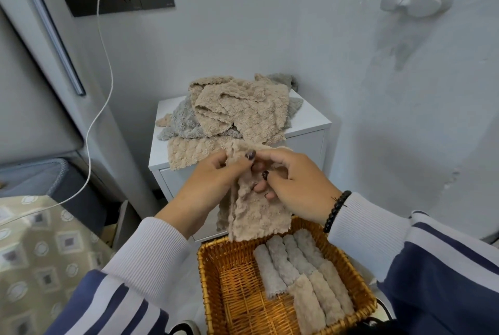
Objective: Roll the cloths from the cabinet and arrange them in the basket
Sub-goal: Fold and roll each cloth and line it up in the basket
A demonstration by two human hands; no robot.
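Cloth [253, 216] hangs lengthwise downward, pinched by both hands.

Soft, even, cool daylight fills the scene, with no hard highlights or glare. The pale wall [378, 64] reads bluish-grey and shows mottled, smeary patches. A faint, diffuse shadow falls on it to the right of the white cabinet [307, 129], and darker shade gathers beneath the cabinet's left side. Wide-angle distortion bends the edges: the grey panel [40, 37] at left leans and curves. Detail is soft overall, with compression smearing the cloth pile [240, 108]; the sleeves [432, 267] at the lower corners are stretched and slightly blurred.
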